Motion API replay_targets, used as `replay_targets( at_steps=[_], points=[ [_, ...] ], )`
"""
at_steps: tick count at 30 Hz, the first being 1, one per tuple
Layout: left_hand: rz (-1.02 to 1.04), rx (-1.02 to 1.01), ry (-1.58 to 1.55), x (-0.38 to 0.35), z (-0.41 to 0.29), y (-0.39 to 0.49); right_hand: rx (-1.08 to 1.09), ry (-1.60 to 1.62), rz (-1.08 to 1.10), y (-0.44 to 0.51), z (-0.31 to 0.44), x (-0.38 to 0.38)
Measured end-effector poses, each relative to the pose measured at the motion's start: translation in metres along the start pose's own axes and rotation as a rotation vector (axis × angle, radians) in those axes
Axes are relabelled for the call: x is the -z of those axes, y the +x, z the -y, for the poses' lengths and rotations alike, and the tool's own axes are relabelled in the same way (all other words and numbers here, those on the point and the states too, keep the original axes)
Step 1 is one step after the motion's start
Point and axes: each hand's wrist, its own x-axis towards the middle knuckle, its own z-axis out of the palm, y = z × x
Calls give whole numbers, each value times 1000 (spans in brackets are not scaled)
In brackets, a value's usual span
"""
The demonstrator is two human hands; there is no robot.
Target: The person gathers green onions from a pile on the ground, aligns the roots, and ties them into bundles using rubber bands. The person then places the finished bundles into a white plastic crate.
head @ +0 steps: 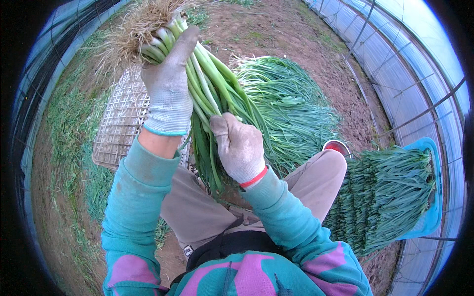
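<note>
My left hand (168, 85), in a dirty pale work glove, grips a thick bunch of leek-like greens (218, 79) near the root end. Shaggy tan roots (139, 27) stick out at the upper left, and the long flat leaves hang down to the lower right. Lower along the bunch, my gloved right hand (239, 146) is closed, thumb against curled fingers, on a pale stalk (203, 81) among the others. Its fingertips are partly hidden by the glove itself. Behind the bunch lies a large heap of the same greens (296, 100) on the soil.
An upturned-looking, dirty white plastic crate (122, 122) stands at the left. On the right, a blue crate (431, 218) holds stacked greens (385, 192). A small container with red inside (337, 147) sits by my right knee. Plastic-film greenhouse walls (392, 66) curve along both sides.
</note>
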Motion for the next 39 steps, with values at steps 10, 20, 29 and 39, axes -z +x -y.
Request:
replay_targets(
  at_steps=[10,20,29,39],
  points=[
    [561,210,-238,19,-49,12,-510,-151,507,-87,-108,-25],
    [635,53,95,16,-61,21,-515,-136,489,-36,-74,112],
    [548,-657,749,-30,-27,-37,171,7,-62,47,15,29],
    [664,-707,538,-16,-39,-33,348,582,122,56,-9,46]
  ],
)
